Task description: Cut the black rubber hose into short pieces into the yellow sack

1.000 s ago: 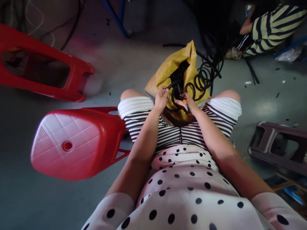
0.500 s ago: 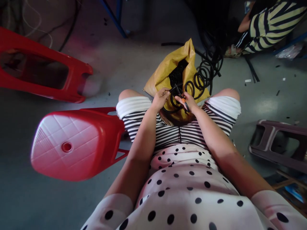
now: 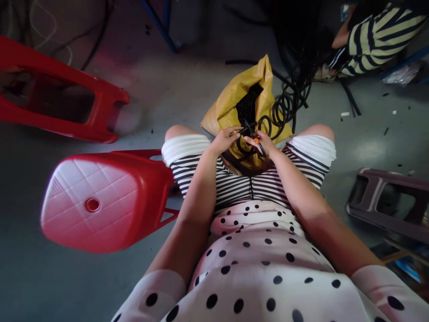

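Observation:
My left hand [image 3: 226, 139] pinches a length of black tubing [image 3: 246, 129] over the mouth of a yellow sack [image 3: 231, 96]. Close by on the right, my right hand [image 3: 266, 142] is wrapped round scissors [image 3: 262, 149] with black and orange handles. The blades point up and to the left, near the piece in my left hand; whether they touch it I cannot tell. Black pieces fill the dark opening of the sack, which stands between my knees. Loops of black tubing [image 3: 281, 107] run from my hands over the sack's right side to the floor.
A red stool [image 3: 90, 188] stands at my left, with another red stool [image 3: 110, 98] lying beyond it. On the right is a brown stool [image 3: 372, 210]. A person in striped clothing [image 3: 368, 44] sits at the upper right. Black scraps dot the floor.
My left hand has shifted slightly right, nearer the scissors, with the tubing in its fingers. A dark blurred strip now shows at the top, left of the black heap. The right hand barely moves.

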Demonstrator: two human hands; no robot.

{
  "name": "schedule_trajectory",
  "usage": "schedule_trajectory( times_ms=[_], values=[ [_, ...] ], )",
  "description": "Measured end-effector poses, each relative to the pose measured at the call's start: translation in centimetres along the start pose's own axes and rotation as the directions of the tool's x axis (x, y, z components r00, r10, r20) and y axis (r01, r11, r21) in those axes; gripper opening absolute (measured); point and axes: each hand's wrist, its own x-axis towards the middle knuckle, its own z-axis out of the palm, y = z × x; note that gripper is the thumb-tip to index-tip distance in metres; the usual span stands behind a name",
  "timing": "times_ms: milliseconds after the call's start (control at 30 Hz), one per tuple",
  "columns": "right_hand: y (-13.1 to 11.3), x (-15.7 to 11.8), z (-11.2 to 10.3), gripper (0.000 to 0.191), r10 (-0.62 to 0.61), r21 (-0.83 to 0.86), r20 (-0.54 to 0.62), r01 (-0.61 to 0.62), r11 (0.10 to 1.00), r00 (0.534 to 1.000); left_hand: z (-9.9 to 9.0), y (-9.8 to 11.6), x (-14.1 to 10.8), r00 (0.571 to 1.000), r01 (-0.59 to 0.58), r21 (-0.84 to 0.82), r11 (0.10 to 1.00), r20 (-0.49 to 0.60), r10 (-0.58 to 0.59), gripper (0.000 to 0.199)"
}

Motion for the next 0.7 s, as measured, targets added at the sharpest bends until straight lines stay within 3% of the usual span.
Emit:
schedule_trajectory(
  times_ms=[100, 200, 300, 467, 700],
  values=[
    [0.0, 0.0, -0.2, 0.067, -0.075, -0.101, -0.031, 0.072, 0.992, 0.997, -0.3, 0.1, -0.1, 0.996, 0.064, -0.044, 0.997, 0.061, -0.061, 0.033],
    [-0.2, 0.0, -0.1, 0.063, -0.122, -0.132, -0.047, 0.115, 0.985, 0.991, -0.2, 0.3, 0.0, 0.997, 0.083, -0.085, 0.993, 0.003, -0.083, 0.028],
    [-0.4, 0.0, 0.2, 0.060, -0.090, -0.084, -0.018, 0.088, 0.993, 0.996, 0.1, 0.6, -0.1, 0.993, 0.106, -0.118, 0.987, -0.041, -0.112, 0.024],
    [-0.5, -0.1, 0.6, 0.058, -0.117, -0.066, -0.041, 0.114, 0.991, 0.992, 0.1, 0.9, -0.3, 0.989, 0.109, -0.153, 0.982, -0.082, -0.123, 0.028],
    [0.0, -0.1, -0.1, 0.062, -0.056, -0.120, -0.012, 0.054, 0.991, 0.998, -0.6, 1.5, -0.5, 0.986, 0.154, -0.077, 0.985, 0.080, -0.148, 0.028]
  ],
)
